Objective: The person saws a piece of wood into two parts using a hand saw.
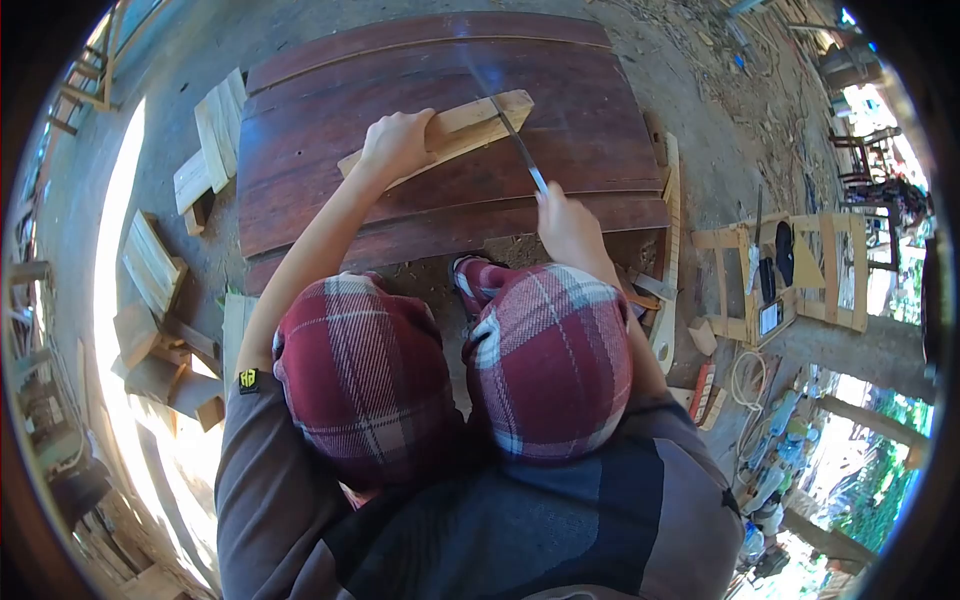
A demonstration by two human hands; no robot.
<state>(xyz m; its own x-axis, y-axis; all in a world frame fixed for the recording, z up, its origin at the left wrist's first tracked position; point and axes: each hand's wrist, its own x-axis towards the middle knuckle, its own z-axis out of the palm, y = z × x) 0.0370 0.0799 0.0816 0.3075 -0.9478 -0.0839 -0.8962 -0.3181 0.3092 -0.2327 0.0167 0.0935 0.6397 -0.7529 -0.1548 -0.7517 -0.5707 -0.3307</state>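
Note:
On a low dark red wooden table [330, 120] lies a pale wooden block [475, 125], set at a slant. My left hand [398, 145] grips it near its middle, fingers wrapped over the top edge and pressing it against the table. My right hand [568, 225] is closed around the near end of a long, narrow metal file [518, 145]. The file crosses the block's right end, and its far part is smeared by motion. The handle is mostly hidden in my fist.
Pale boards [220, 130] and wood offcuts [155, 265] lie on the floor to the left. At right stands a slatted wooden frame [845, 270] with tools and a phone [770, 318]. Wood shavings litter the ground beyond the table. My knees are close to its near edge.

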